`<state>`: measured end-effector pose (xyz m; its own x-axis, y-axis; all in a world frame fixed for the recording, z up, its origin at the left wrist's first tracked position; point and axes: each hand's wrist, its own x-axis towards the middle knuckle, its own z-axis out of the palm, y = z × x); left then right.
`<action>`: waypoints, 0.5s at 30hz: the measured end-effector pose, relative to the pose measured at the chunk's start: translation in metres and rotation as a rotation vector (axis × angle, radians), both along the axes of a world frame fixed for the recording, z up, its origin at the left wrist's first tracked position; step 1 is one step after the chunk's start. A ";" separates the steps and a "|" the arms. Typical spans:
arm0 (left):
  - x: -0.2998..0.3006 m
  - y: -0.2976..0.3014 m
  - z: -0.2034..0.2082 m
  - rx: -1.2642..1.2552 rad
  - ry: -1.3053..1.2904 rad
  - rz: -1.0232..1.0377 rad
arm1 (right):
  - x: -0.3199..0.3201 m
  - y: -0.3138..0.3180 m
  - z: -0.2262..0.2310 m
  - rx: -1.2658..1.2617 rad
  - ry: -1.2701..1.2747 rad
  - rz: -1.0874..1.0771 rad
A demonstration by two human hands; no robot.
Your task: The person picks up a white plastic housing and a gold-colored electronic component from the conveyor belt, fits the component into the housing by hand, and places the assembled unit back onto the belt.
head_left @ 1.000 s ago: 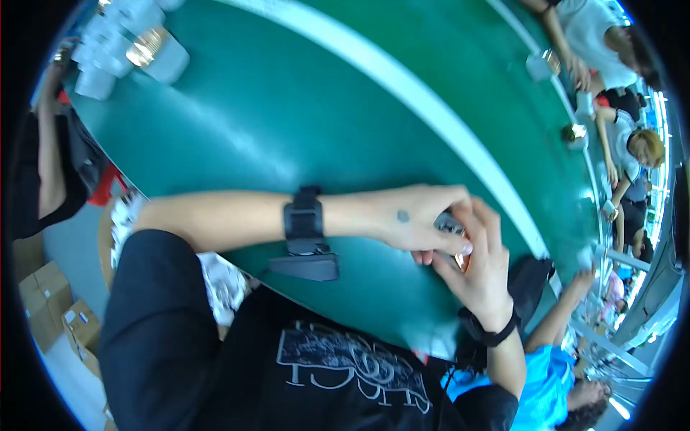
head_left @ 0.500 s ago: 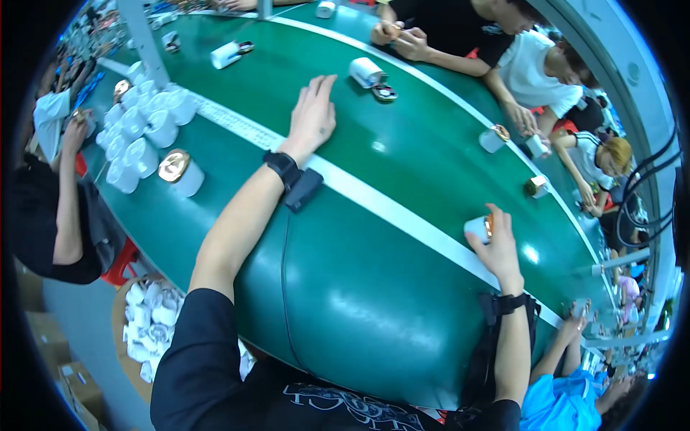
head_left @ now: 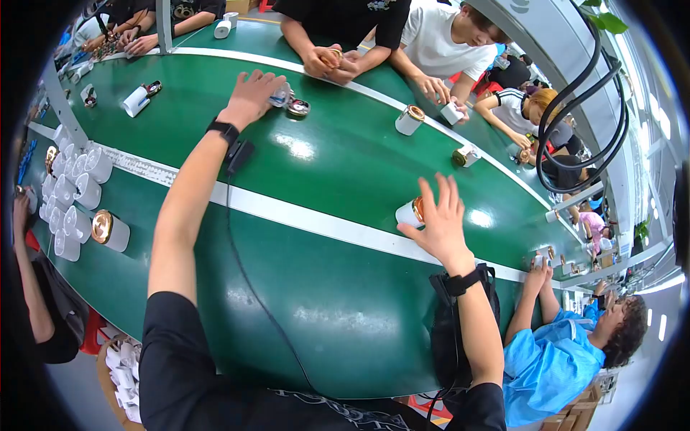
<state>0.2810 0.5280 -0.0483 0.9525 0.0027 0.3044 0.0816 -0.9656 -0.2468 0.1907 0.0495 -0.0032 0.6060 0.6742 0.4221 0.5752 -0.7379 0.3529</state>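
At the upper middle of the frame, a pale cup (head_left: 281,95) is lying close against the left hand (head_left: 253,97), apparently on its side, with a dark round lid (head_left: 297,108) sitting just beside it. The left hand's fingers are stretching out half-bent, and I cannot tell whether they are gripping the cup or only touching it. Right of centre, the right hand (head_left: 444,215) is hanging wide open, holding nothing that shows, while a copper-topped cup (head_left: 408,213) is standing between its thumb and fingers. Around them the green table (head_left: 323,345) is spreading out, crossed by a white strip (head_left: 345,230); at the left, a gold-topped cup (head_left: 111,231) is standing beside a cluster of white cups (head_left: 88,190).

A careless thumb could be tipping the copper-topped cup, and a loose hold could be letting the pale cup roll. The black cable (head_left: 251,280), running from the left wrist, could be snagging on a long reach.

The left palm and thumb are hiding from view, the right hand is covering part of its cup, and the cable's lower end is getting lost by the shirt.
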 end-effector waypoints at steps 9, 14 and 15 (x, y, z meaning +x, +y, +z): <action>-0.182 -0.121 -0.016 -1.522 0.072 -0.371 | -0.056 0.074 -0.008 1.085 1.837 -0.025; -0.259 -0.169 0.011 -1.452 0.207 -0.246 | -0.079 0.082 -0.013 1.136 2.167 -0.042; -0.267 -0.172 0.020 -1.504 0.256 -0.242 | -0.085 0.077 -0.013 1.104 2.160 -0.104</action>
<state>0.0141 0.3559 -0.0288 0.9999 -0.0097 -0.0036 0.0004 -0.3105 0.9506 0.1054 0.1261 -0.0166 0.4914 0.6867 -0.5357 -0.5772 -0.2038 -0.7907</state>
